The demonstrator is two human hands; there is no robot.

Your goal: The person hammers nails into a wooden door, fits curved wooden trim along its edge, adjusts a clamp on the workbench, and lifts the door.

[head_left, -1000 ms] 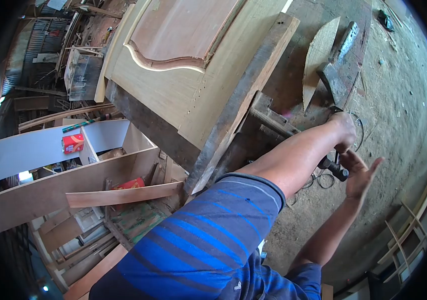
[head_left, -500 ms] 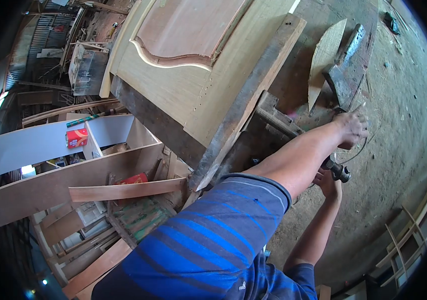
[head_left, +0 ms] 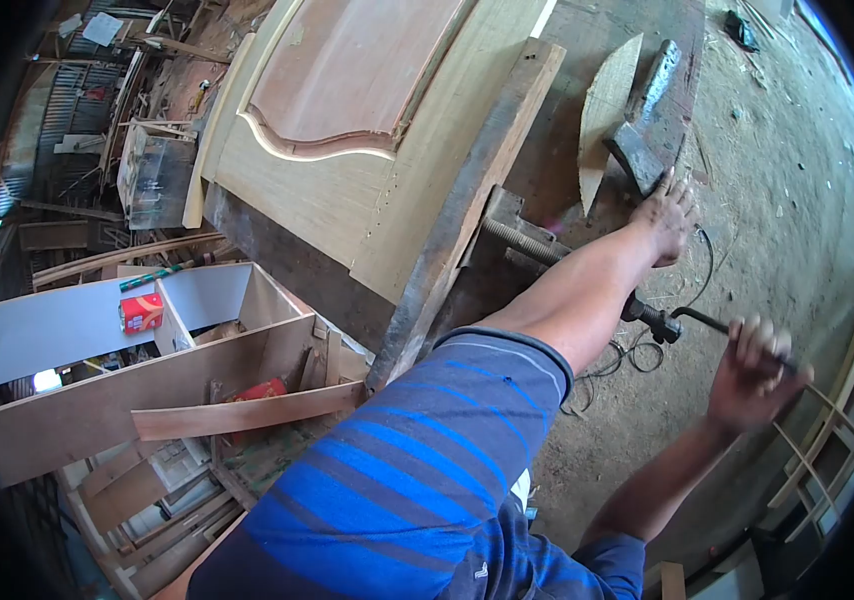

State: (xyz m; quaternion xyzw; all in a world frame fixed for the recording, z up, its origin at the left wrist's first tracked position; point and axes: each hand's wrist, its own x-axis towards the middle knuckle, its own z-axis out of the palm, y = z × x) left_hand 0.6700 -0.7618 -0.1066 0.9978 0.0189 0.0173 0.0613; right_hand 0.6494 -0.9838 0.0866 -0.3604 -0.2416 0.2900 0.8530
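My left hand [head_left: 665, 218] rests at the right edge of the bench with its fingers stretched out, close to the head of a hatchet-like tool [head_left: 637, 155]. My right hand [head_left: 747, 375] is wrapped around a dark crank handle [head_left: 702, 321], which joins the end of a vise screw [head_left: 655, 318]. My left forearm crosses over the screw and hides part of it. Nearer the bench, the threaded part [head_left: 522, 240] shows beside a long wooden jaw [head_left: 477, 190]. Left of the jaw lies a wooden door panel [head_left: 377, 225] with a curved moulding.
A pointed wood offcut [head_left: 607, 120] lies beside the hatchet-like tool. At left, an open plywood cabinet [head_left: 137, 365] holds a red can [head_left: 142, 313]. Black cable [head_left: 637, 355] coils on the dirt floor below the screw. Wooden frames [head_left: 827, 440] lean at far right.
My right hand has swung out to the right from below my left forearm, and the crank handle now shows in its grip. My left hand stays by the bench edge. The view has shifted slightly.
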